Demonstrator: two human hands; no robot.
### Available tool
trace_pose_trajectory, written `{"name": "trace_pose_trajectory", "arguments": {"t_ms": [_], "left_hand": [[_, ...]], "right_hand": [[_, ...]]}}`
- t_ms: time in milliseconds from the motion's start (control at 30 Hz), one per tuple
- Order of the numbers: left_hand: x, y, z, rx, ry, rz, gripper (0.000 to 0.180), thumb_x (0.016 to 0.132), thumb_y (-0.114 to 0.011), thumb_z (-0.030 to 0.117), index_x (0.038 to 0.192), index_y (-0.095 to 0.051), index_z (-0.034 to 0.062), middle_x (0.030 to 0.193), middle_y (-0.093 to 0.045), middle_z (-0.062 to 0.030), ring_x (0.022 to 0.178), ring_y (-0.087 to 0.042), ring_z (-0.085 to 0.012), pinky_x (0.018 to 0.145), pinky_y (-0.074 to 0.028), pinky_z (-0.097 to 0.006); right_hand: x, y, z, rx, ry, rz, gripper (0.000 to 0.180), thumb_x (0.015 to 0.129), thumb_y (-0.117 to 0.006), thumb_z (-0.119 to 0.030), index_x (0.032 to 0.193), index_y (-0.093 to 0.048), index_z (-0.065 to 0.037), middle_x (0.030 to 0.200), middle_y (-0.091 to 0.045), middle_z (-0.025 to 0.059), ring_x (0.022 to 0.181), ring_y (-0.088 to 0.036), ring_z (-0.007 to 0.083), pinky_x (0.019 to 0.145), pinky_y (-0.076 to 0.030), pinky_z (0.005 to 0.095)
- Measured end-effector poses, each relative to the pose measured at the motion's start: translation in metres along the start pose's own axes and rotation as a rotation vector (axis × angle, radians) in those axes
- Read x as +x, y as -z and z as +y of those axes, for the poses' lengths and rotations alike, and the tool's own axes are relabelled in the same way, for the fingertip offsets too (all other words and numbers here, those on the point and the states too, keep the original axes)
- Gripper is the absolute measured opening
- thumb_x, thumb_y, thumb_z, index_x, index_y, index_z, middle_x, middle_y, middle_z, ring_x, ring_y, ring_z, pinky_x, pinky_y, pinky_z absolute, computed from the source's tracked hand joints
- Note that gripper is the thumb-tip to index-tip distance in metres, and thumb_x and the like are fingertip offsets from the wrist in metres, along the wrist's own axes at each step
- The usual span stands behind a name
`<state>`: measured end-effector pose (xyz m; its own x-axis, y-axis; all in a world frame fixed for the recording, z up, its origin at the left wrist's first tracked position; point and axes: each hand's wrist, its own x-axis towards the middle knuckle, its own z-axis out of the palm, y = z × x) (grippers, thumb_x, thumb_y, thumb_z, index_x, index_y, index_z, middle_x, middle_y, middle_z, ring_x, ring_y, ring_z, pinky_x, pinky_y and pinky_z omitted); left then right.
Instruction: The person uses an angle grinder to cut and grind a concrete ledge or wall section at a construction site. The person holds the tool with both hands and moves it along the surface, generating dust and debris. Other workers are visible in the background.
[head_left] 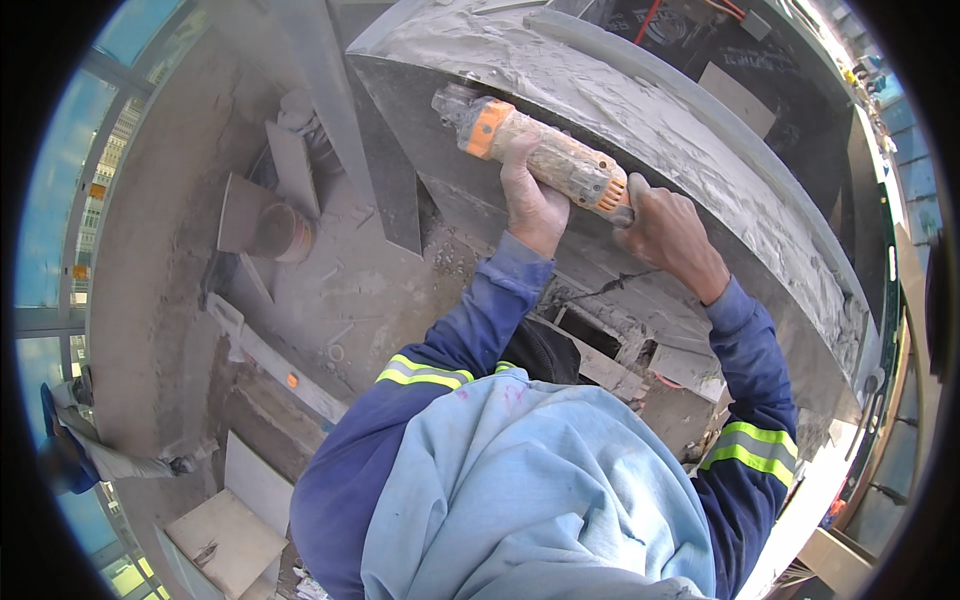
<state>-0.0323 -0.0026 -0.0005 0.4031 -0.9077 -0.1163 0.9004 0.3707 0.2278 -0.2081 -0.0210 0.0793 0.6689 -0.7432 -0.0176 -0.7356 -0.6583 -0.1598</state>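
A dust-coated orange angle grinder (pixel 557 157) lies slantwise in both my hands, its head pointing to the upper left. My left hand (pixel 535 205) is closed around the body from below, close behind the orange collar. At the tail end, my right hand (pixel 672 232) grips the narrow rear of the tool. The grinder's head is against or very near the edge of a grey slab (pixel 400 85); dust and blur hide the disc, and I cannot tell whether it touches. Rough pale mortar (pixel 640 110) covers the surface beyond that edge.
A dusty bucket (pixel 283 232) stands at the left among leaning boards (pixel 292 168). Loose tile pieces (pixel 228 540) lie at the lower left. Rubble and a dark opening (pixel 588 328) are below the slab. Another person (pixel 110 440) is at the far left.
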Motion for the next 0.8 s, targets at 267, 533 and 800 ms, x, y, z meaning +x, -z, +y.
{"name": "trace_pose_trajectory", "arguments": {"t_ms": [267,533,800], "left_hand": [[-0.0013,-0.0014,0.0018,0.033,-0.003,-0.021,0.045,0.086,-0.075,0.027,0.122,-0.055,0.0090,0.109,-0.059,-0.0065,0.106,-0.063,-0.0227,0.099,-0.053,-0.042],[-0.0002,-0.0007,0.0022,-0.018,0.016,-0.011,0.041,0.087,-0.074,0.024,0.121,-0.055,0.0107,0.108,-0.059,-0.0088,0.105,-0.062,-0.0267,0.096,-0.054,-0.047],[0.0025,0.0020,0.0019,-0.006,0.013,-0.029,0.042,0.086,-0.075,0.025,0.120,-0.055,0.0103,0.107,-0.060,-0.0087,0.105,-0.063,-0.0271,0.097,-0.053,-0.048]], "right_hand": [[-0.0007,0.0004,0.0022,-0.002,-0.009,-0.005,0.039,0.074,-0.077,-0.017,0.097,-0.051,0.001,0.074,-0.065,0.0259,0.075,-0.067,0.0470,0.068,-0.052,0.0533],[-0.0004,0.0006,0.0014,0.009,-0.025,-0.019,0.041,0.072,-0.078,-0.016,0.097,-0.051,0.002,0.075,-0.065,0.0266,0.075,-0.068,0.0468,0.068,-0.052,0.0523],[0.0008,0.0033,0.0005,-0.001,-0.026,-0.027,0.040,0.071,-0.078,-0.015,0.096,-0.051,0.003,0.076,-0.065,0.0268,0.077,-0.068,0.0463,0.068,-0.053,0.0511]]}}
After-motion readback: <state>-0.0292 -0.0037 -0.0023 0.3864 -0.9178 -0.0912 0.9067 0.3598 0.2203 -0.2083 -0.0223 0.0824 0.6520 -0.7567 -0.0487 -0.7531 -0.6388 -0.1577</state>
